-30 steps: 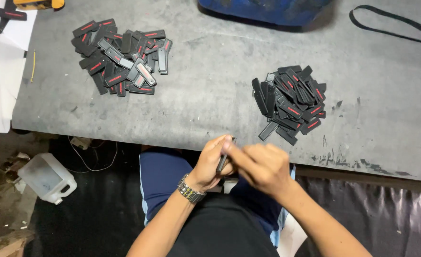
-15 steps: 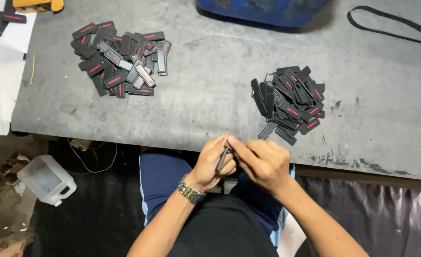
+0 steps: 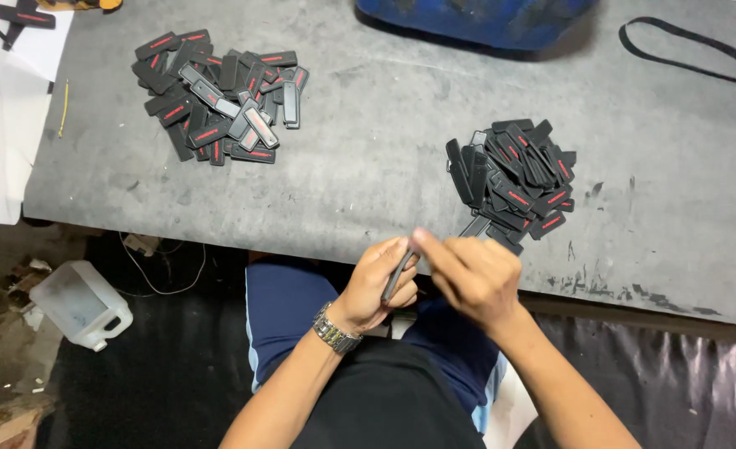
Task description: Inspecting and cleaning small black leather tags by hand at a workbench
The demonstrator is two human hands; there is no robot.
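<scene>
Two hands meet just below the near edge of the desk [image 3: 368,191], above the person's lap. The left hand [image 3: 380,278], with a metal wristwatch [image 3: 334,330] on its wrist, is closed around a slim dark grey strip [image 3: 398,274] that stands tilted between its fingers. The right hand [image 3: 472,274] is curled, its fingertips pinching the upper end of the same strip. On the floor to the left stands a translucent plastic jug [image 3: 81,303]. Just beyond the right hand, on the grey desk, lies a heap of black tags with red marks [image 3: 513,179], one grey piece poking out of its near side toward the hands. Farther off to the left lies a second heap of black and grey tags [image 3: 218,108], well apart from the first. At the far edge sit a blue object [image 3: 476,18] and, to the right, a black strap [image 3: 692,46].
</scene>
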